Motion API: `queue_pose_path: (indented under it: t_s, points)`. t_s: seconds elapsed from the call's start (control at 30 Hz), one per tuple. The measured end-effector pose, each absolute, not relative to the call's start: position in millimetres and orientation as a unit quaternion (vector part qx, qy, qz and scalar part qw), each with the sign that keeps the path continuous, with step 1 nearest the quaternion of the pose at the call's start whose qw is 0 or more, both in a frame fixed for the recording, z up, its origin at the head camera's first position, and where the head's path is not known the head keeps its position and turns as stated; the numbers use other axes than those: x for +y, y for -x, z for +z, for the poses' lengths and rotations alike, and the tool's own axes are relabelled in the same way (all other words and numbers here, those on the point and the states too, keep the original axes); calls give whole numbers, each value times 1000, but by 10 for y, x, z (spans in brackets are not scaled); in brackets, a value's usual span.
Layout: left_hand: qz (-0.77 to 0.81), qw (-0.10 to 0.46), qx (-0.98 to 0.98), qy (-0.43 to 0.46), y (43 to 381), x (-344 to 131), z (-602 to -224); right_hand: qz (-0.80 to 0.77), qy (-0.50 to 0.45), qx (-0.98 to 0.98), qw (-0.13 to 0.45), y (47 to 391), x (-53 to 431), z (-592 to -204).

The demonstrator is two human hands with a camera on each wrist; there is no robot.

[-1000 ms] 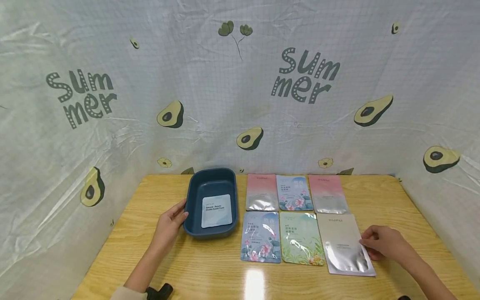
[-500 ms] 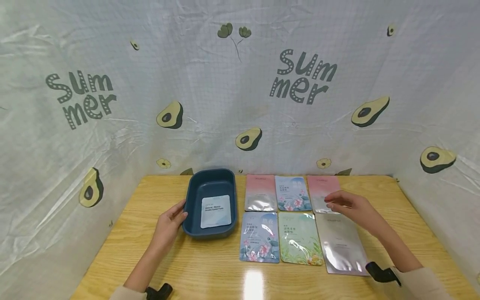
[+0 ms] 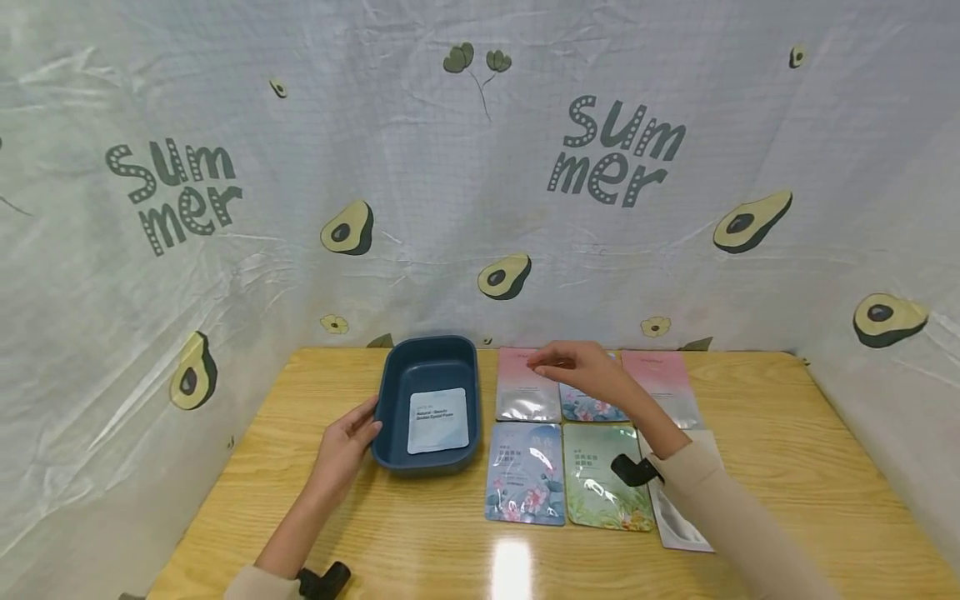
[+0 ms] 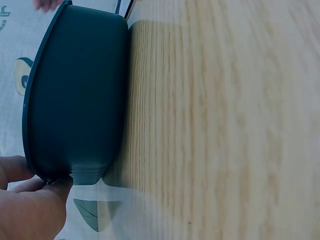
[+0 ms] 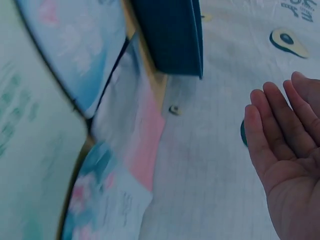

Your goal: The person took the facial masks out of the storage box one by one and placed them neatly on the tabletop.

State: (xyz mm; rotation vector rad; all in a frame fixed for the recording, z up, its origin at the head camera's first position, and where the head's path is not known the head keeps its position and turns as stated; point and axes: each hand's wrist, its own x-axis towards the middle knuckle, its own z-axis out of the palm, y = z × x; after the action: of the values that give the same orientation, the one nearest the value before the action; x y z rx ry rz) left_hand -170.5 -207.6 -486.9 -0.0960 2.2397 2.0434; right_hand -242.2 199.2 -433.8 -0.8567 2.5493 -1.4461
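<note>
My left hand (image 3: 347, 446) holds the left rim of a dark blue plastic basin (image 3: 431, 371); in the left wrist view, thumb and fingers of the left hand (image 4: 37, 205) pinch the edge of the basin (image 4: 80, 90). A white eyelid-paste packet (image 3: 438, 421) lies inside it. My right hand (image 3: 581, 367), holding nothing, hovers over the back row, between a pink face mask packet (image 3: 527, 398) and a blue lotus-print packet (image 3: 588, 408) it partly covers. Seen from the right wrist, the fingers of the right hand (image 5: 287, 145) are extended.
Another pink packet (image 3: 660, 379) lies at the back right. The front row has a blue floral packet (image 3: 525, 475), a green packet (image 3: 596, 458) and a silver packet (image 3: 678, 521), partly behind the right sleeve. An avocado-print curtain (image 3: 420, 167) rises behind the wooden table (image 3: 420, 542).
My right hand has left the silver packet at the front right and moved left and back, across the right pink packet to above the left ones. The left hand stays on the basin.
</note>
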Motion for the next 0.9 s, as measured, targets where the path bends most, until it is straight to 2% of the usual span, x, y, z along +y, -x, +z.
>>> queue_pose_path:
  t_s: [0.23, 0.43, 0.73, 0.9]
  points:
    - [673, 56, 737, 37, 1695, -2055, -4882, -493, 330, 802, 67, 2739, 1487, -4251]
    - [668, 57, 741, 40, 1729, -2053, -4886, -452, 373, 806, 88, 3003, 1147, -4177]
    - [671, 54, 738, 37, 1732, -2050, -4861, -353, 415, 808, 225, 3279, 663, -4147]
    - [677, 57, 733, 33, 1729, -2041, -4875, -313, 368, 818, 312, 3327, 463, -4115]
